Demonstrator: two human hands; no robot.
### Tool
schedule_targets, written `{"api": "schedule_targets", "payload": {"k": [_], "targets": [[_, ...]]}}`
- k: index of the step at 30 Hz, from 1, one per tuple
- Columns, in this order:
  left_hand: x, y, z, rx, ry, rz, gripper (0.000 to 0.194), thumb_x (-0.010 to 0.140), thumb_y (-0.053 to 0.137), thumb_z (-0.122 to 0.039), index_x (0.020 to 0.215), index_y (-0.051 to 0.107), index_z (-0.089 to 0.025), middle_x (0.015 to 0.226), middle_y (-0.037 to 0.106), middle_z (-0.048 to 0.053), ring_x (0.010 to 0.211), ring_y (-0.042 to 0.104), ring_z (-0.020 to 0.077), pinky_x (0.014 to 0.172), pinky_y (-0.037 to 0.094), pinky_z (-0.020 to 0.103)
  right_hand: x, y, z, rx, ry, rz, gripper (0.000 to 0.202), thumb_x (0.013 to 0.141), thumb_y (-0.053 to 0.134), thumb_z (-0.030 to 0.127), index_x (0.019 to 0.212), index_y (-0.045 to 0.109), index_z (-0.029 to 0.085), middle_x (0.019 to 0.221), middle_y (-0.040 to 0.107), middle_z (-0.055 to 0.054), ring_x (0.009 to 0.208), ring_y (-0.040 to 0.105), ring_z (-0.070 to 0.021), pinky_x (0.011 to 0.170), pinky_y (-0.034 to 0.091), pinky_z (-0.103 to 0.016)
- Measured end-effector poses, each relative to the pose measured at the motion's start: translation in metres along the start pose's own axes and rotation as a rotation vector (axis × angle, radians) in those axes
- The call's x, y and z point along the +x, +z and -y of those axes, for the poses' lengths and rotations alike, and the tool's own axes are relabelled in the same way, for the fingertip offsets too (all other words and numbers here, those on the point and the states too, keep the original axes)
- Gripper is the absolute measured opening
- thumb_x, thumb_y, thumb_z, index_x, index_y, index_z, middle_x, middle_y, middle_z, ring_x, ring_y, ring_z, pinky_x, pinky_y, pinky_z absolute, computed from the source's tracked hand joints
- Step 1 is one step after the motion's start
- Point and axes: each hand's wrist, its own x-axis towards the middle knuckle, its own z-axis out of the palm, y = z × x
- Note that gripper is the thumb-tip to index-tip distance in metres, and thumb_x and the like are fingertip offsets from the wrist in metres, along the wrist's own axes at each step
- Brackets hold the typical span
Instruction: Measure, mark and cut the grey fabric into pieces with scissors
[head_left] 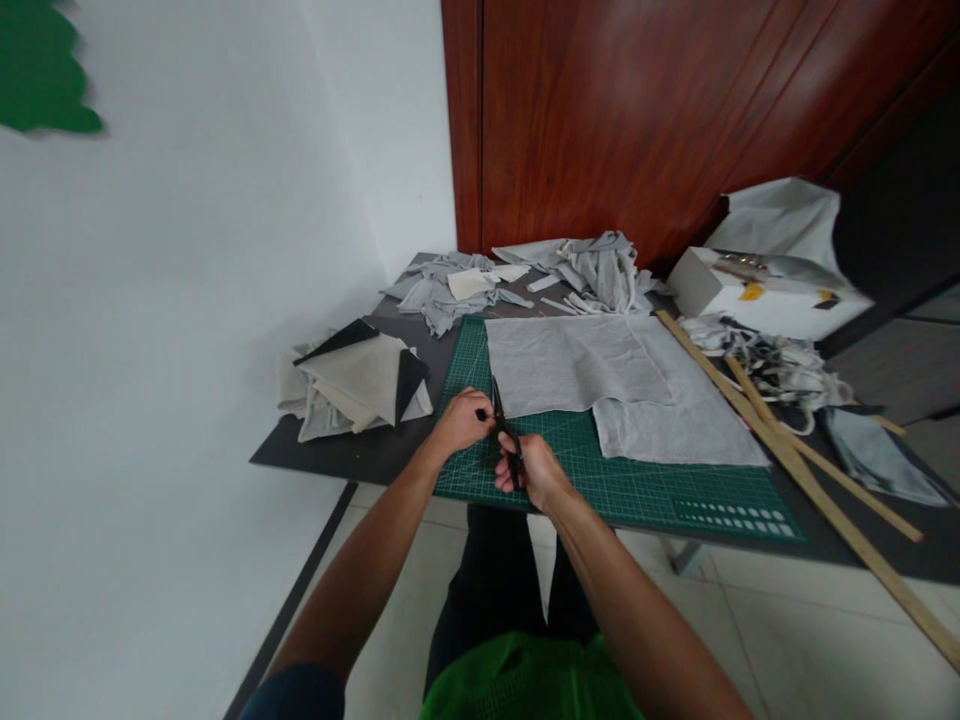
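My right hand [529, 468] is closed round the handles of black scissors [512, 440], whose blades point away from me over the green cutting mat [637, 500]. Just left of the blades, my left hand [463, 420] has its fingers pinched together. A small black end shows at those fingers, too small to name. Close beyond both hands lies a grey fabric piece [566, 360], its near left corner beside the scissors. Partly under it, to the right, is a second grey fabric piece [675, 435].
Stacked beige, grey and black fabric [360, 380] lies left of the mat. Grey scraps [450, 290] are heaped at the back. On the right are long wooden rulers [802, 460], tangled strips [772, 365] and a white box [750, 290]. A white wall [225, 250] stands left.
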Motion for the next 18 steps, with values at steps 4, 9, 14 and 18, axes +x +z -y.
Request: {"api": "schedule_targets", "payload": {"k": [4, 9, 14, 18], "targets": [[-0.0007, 0.0004, 0.0019, -0.01, 0.002, -0.002, 0.019, 0.071, 0.066, -0.003, 0.064, 0.062, -0.02, 0.077, 0.071, 0.001, 0.08, 0.061, 0.0179, 0.083, 0.048, 0.032, 0.0049, -0.0002, 0.004, -0.009, -0.003, 0.02, 0.022, 0.096, 0.054, 0.034, 0.088, 0.06, 0.015, 0.054, 0.064, -0.003, 0.04, 0.06, -0.0152, 0.038, 0.045, -0.022], [-0.0018, 0.0, 0.0016, -0.029, 0.003, -0.009, 0.019, 0.071, 0.065, -0.003, 0.064, 0.062, -0.02, 0.077, 0.071, 0.001, 0.081, 0.061, 0.0184, 0.082, 0.048, 0.032, 0.0081, 0.0014, 0.0054, -0.001, -0.016, 0.013, 0.02, 0.095, 0.054, 0.032, 0.087, 0.06, 0.014, 0.053, 0.063, -0.003, 0.04, 0.059, -0.0153, 0.037, 0.045, -0.022], [-0.0017, 0.0003, 0.0018, -0.029, 0.0, -0.006, 0.02, 0.07, 0.065, -0.002, 0.063, 0.062, -0.02, 0.077, 0.071, 0.001, 0.08, 0.061, 0.0178, 0.082, 0.048, 0.032, 0.0068, 0.0025, 0.005, -0.024, -0.018, -0.019, 0.018, 0.093, 0.056, 0.029, 0.087, 0.061, 0.013, 0.052, 0.063, -0.004, 0.04, 0.06, -0.0166, 0.035, 0.042, -0.022], [-0.0016, 0.0001, 0.0013, -0.018, -0.007, -0.004, 0.019, 0.072, 0.066, -0.003, 0.064, 0.062, -0.02, 0.077, 0.071, 0.001, 0.082, 0.06, 0.0182, 0.082, 0.048, 0.032, 0.0095, 0.0028, 0.0089, -0.007, -0.018, 0.009, 0.02, 0.095, 0.054, 0.032, 0.09, 0.06, 0.014, 0.053, 0.063, -0.003, 0.039, 0.059, -0.0157, 0.037, 0.045, -0.023]]}}
